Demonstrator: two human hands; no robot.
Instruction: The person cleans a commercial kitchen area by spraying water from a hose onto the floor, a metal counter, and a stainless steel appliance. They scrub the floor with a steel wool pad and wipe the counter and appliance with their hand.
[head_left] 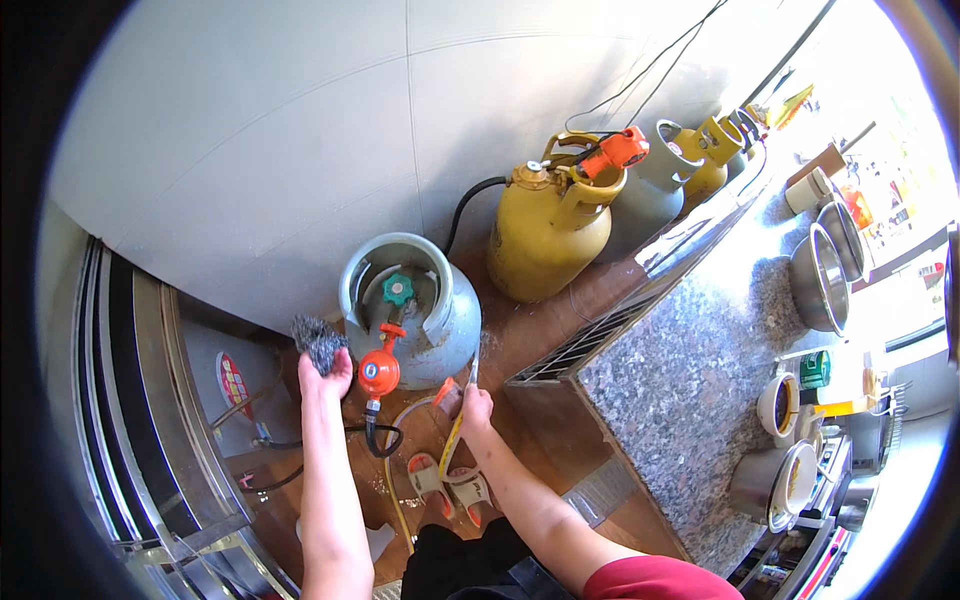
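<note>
While gripping steel wool [318, 338] in the left hand [327, 375] and a yellow-striped hose [450, 447] in the right hand [477, 408], seemed best to scrub the grey gas cylinder [445, 345], standing on the floor [525, 330] off the left corner of the desk [680, 380], gently around its orange regulator [378, 372].

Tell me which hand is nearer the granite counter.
Right. The right hand is left of the granite counter; the left hand is farther away, left of the grey cylinder.

Red sleeve [660, 579], black bottoms [455, 568], pale sandals [426, 481]
</note>
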